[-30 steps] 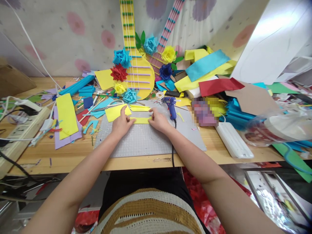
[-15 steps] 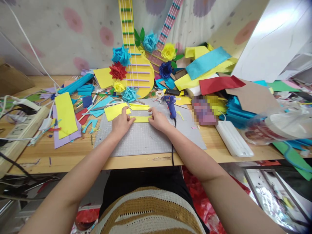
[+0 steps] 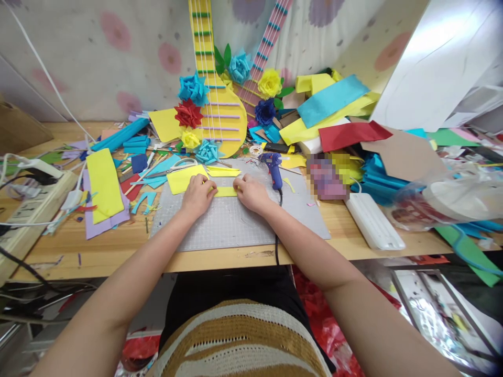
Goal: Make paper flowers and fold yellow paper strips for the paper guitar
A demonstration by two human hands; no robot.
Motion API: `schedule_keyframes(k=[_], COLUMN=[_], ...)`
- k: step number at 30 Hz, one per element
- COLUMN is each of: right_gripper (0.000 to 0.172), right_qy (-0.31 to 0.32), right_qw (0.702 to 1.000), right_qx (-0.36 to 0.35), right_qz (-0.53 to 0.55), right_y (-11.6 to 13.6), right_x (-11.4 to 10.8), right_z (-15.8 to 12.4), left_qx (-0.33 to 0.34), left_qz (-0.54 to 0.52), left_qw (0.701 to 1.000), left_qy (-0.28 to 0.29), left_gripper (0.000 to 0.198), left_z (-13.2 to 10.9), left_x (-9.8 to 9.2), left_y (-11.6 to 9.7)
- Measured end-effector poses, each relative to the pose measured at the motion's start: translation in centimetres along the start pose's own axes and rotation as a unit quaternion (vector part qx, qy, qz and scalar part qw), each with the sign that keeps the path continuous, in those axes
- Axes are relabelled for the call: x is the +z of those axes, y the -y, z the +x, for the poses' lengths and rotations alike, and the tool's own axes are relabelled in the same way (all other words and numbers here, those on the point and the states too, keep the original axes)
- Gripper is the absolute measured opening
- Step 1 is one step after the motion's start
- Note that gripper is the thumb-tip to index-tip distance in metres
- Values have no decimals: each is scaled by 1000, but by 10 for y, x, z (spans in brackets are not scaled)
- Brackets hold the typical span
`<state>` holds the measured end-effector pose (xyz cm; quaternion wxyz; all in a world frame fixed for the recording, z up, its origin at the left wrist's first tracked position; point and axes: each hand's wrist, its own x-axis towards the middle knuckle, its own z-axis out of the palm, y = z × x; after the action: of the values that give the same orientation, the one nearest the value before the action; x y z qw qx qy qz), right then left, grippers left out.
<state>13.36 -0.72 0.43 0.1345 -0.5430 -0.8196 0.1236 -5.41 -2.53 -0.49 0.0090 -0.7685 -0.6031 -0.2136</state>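
A narrow yellow paper strip (image 3: 227, 192) lies across the grey cutting mat (image 3: 231, 225), with a hand at each end. My left hand (image 3: 198, 196) is closed on the strip's left end. At the right end, my right hand (image 3: 251, 192) pinches it with curled fingers. Just behind the strip is a folded yellow piece (image 3: 222, 172). Beside my left hand lies a wider yellow sheet (image 3: 178, 180), partly covered by the fingers. A blue glue gun (image 3: 274, 170) stands to the right of my right hand, its black cord running to the front edge.
Scissors (image 3: 178, 168) and paper scraps lie left of the mat. A yellow paper guitar (image 3: 226, 118) with paper flowers leans behind. Coloured paper (image 3: 334, 102) is heaped at the right, near a white device (image 3: 375, 222). A power strip (image 3: 43, 209) is at the left.
The fingers of both hands have lowered and curled in closer over the strip's ends. The whole view has shifted slightly.
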Motion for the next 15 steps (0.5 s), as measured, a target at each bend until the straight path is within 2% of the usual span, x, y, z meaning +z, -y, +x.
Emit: schedule_keyframes(k=[5,10,15], right_gripper=[24,41,39], right_qy=[-4,-18,-17], right_qw=[999,996,995], right_qx=[11,29,23], right_qz=[-39,-78,-100], right_y=[9,19,19], right_x=[-2,0,3], right_z=[-3,-4,-5], left_qx=[-7,-43,-45], left_qz=[14,30,36], left_qw=[1000,999,998], left_qy=[9,15,17], left_gripper=[18,24,29], left_z=[2,6,3], left_x=[2,6,5], left_y=[-3,-18,-22])
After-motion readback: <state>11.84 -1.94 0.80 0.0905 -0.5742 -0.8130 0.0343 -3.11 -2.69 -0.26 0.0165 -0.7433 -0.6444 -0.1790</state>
